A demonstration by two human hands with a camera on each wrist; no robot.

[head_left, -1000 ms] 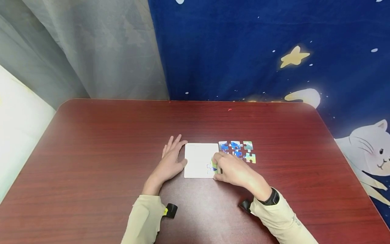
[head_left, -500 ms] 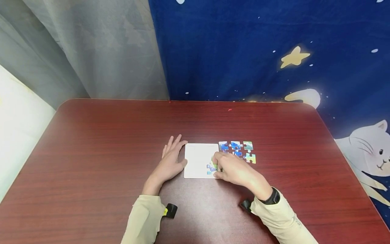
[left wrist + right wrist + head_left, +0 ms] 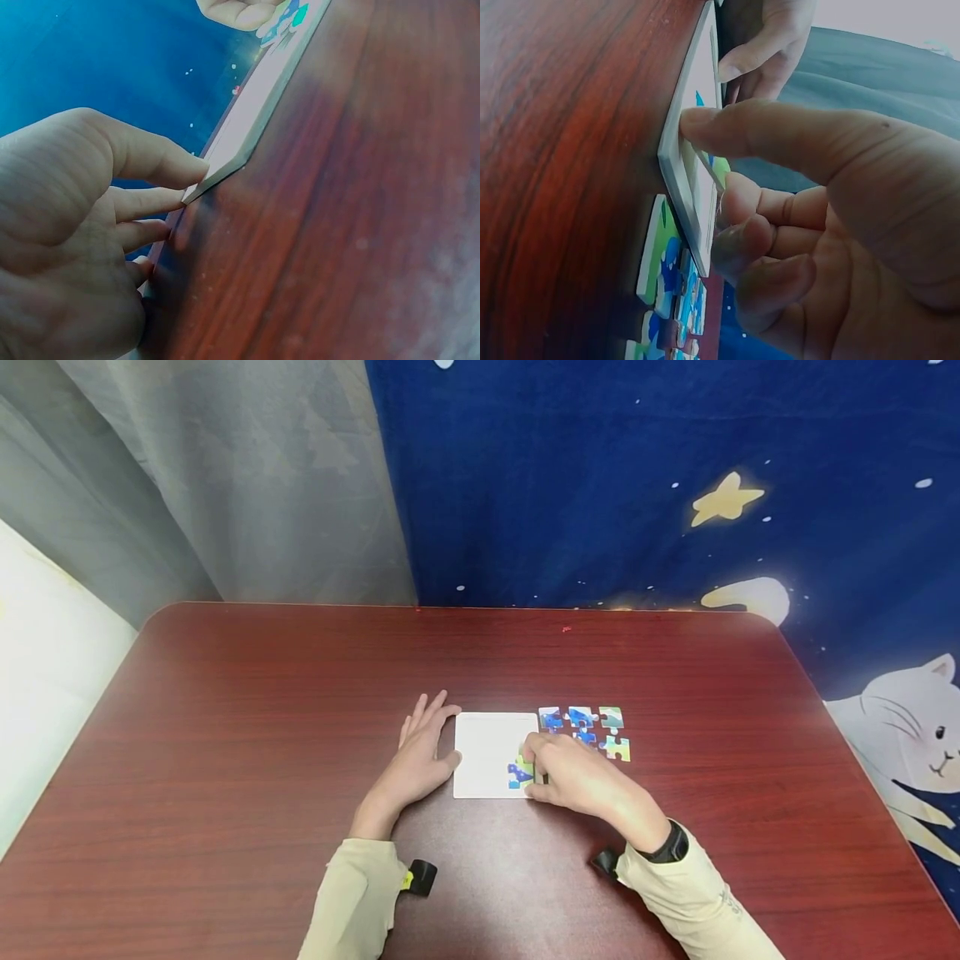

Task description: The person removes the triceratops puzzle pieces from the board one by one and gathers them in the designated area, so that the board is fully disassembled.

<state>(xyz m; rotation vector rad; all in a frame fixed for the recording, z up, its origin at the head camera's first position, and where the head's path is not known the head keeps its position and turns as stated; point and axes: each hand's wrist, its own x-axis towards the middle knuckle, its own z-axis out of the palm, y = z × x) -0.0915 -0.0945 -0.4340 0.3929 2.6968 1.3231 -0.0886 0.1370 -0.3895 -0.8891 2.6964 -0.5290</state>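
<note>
A white puzzle tray point(image 3: 487, 745) with a thin raised rim lies flat on the table. My left hand point(image 3: 418, 767) steadies its left side, thumb tip on the rim and fingers extended along the edge, as the left wrist view shows. At the tray's near right corner, my right hand point(image 3: 581, 777) pinches a green and blue jigsaw piece point(image 3: 519, 772) between thumb and fingers. In the right wrist view that jigsaw piece point(image 3: 721, 171) stands tilted over the tray floor, partly hidden by the fingers.
Several loose jigsaw pieces point(image 3: 581, 718) lie in rows just right of the tray, some hidden behind my right hand. The reddish-brown table point(image 3: 262, 710) runs back to a grey curtain point(image 3: 300, 485) and a blue starry cloth point(image 3: 555, 485).
The jigsaw piece in my right hand tilts and shifts slightly, and more of its blue picture shows. Both hands stay at nearly the same spots; the tray stays put.
</note>
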